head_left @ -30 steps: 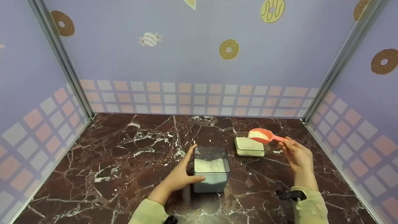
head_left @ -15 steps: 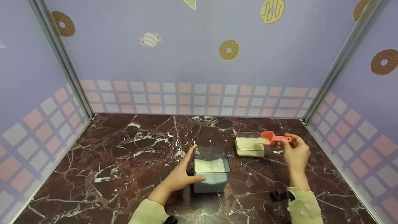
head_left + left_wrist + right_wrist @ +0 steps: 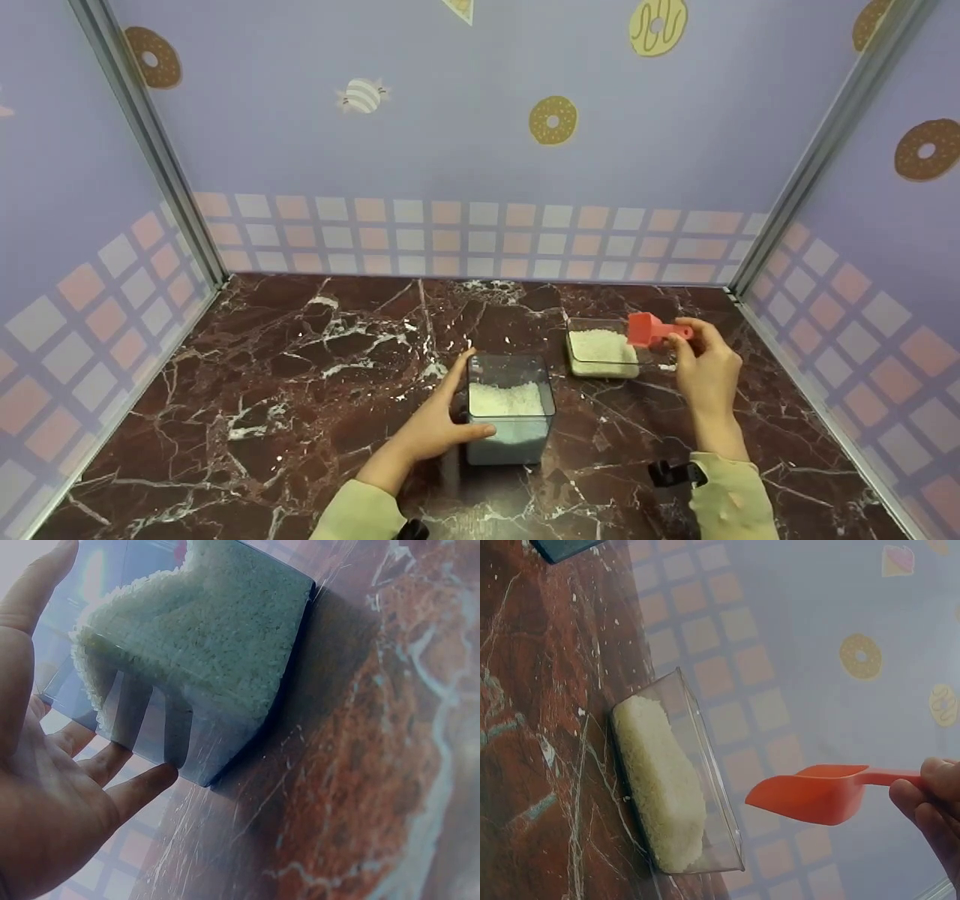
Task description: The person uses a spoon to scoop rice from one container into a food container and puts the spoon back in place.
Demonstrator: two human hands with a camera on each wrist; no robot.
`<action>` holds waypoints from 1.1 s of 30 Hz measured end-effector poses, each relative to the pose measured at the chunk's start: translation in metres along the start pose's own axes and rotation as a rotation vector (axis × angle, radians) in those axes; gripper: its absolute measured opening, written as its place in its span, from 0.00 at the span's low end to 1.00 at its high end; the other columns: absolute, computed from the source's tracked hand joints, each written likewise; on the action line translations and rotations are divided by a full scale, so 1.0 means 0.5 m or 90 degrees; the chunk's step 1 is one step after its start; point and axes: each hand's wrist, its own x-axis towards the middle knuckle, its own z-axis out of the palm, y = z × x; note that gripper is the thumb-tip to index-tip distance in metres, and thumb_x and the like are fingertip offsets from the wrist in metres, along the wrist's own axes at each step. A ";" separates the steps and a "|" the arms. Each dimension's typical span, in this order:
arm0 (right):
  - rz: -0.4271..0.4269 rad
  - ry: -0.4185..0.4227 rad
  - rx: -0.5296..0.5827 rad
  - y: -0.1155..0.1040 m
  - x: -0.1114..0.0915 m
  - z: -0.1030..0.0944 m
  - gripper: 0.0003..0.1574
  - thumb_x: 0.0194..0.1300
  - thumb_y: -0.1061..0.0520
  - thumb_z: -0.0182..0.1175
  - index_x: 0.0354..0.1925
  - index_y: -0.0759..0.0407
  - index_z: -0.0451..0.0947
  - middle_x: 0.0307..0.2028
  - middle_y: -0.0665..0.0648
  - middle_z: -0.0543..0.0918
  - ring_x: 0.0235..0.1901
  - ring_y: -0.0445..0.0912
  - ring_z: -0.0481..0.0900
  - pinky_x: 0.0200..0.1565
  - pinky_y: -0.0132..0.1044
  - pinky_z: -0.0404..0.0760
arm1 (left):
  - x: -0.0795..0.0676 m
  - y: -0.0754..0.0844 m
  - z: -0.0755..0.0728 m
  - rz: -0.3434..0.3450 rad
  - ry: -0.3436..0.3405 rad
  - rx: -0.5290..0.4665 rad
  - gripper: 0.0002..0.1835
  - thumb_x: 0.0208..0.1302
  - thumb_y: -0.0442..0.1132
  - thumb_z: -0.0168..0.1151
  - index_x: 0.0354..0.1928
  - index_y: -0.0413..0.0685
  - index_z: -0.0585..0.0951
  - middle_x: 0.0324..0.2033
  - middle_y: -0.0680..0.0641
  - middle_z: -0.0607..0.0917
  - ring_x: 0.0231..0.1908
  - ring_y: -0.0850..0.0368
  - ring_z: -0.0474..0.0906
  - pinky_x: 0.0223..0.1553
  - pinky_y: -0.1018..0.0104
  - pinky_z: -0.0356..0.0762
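Observation:
A red-orange scoop (image 3: 646, 330) is pinched by its handle between the thumb and fingers of my right hand (image 3: 709, 371). In the head view its bowl is tipped, overlapping the right end of a shallow clear container (image 3: 731, 844). White rice (image 3: 598, 349) lies heaped in that container. My left hand (image 3: 435, 427) holds a taller clear, bluish container (image 3: 510, 446), thumb on the front and fingers along the left and back. Rice (image 3: 217, 630) fills part of it, sloping unevenly in the left wrist view.
Both containers stand on a dark red marbled tabletop (image 3: 315, 420) sprinkled with stray grains, mostly behind and left of the taller container. Patterned lilac panels (image 3: 480, 165) enclose the back and sides, with metal posts (image 3: 810, 150) at the corners.
The scoop, earlier loaded with rice, has tipped over the shallow container, and the rice has poured out. My right hand has shifted slightly left. The left hand and taller container have not moved.

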 end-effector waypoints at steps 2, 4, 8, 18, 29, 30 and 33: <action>0.014 0.002 0.015 0.000 0.000 0.000 0.14 0.58 0.70 0.72 0.45 0.70 0.85 0.35 0.69 0.90 0.31 0.11 0.70 0.34 0.08 0.66 | 0.000 0.000 0.000 0.002 0.001 -0.002 0.64 0.53 0.54 0.79 0.82 0.76 0.43 0.83 0.43 0.46 0.80 0.33 0.48 0.75 0.26 0.46; 0.030 0.004 0.029 -0.002 0.001 0.000 0.14 0.59 0.71 0.72 0.45 0.71 0.85 0.35 0.70 0.90 0.30 0.11 0.71 0.33 0.08 0.67 | 0.000 0.000 0.000 0.001 0.002 -0.001 0.64 0.53 0.54 0.79 0.82 0.77 0.43 0.83 0.43 0.47 0.80 0.33 0.49 0.75 0.25 0.47; 0.096 0.010 0.049 -0.004 0.002 0.000 0.14 0.60 0.69 0.71 0.46 0.71 0.86 0.37 0.72 0.90 0.28 0.14 0.72 0.32 0.10 0.68 | 0.000 0.000 -0.001 -0.002 0.004 0.004 0.64 0.53 0.55 0.79 0.82 0.78 0.43 0.83 0.43 0.46 0.80 0.32 0.48 0.74 0.24 0.47; 0.437 -0.030 0.335 0.004 0.014 -0.004 0.16 0.70 0.66 0.63 0.55 0.69 0.80 0.21 0.36 0.86 0.24 0.30 0.86 0.25 0.20 0.80 | -0.001 0.000 -0.001 -0.010 -0.005 -0.002 0.63 0.54 0.57 0.78 0.81 0.82 0.42 0.83 0.44 0.43 0.80 0.32 0.46 0.74 0.23 0.46; 0.667 -0.118 0.697 -0.018 0.026 -0.017 0.12 0.71 0.64 0.60 0.35 0.53 0.88 0.29 0.54 0.90 0.28 0.40 0.89 0.33 0.22 0.85 | -0.001 0.001 -0.002 -0.008 0.003 0.007 0.63 0.53 0.56 0.79 0.82 0.78 0.43 0.83 0.43 0.46 0.80 0.32 0.49 0.74 0.25 0.47; 0.665 -0.135 0.702 -0.022 0.026 -0.018 0.12 0.71 0.64 0.60 0.35 0.52 0.88 0.29 0.54 0.90 0.28 0.39 0.89 0.34 0.22 0.85 | -0.001 0.002 -0.002 -0.009 0.003 0.006 0.64 0.53 0.56 0.79 0.82 0.79 0.43 0.83 0.43 0.47 0.80 0.32 0.49 0.74 0.25 0.47; 0.653 -0.167 0.710 -0.037 0.024 -0.017 0.12 0.72 0.64 0.59 0.36 0.52 0.88 0.30 0.53 0.89 0.29 0.39 0.89 0.34 0.22 0.85 | -0.002 0.001 -0.001 -0.011 0.003 0.008 0.64 0.52 0.56 0.79 0.82 0.80 0.43 0.83 0.43 0.46 0.79 0.32 0.49 0.74 0.23 0.47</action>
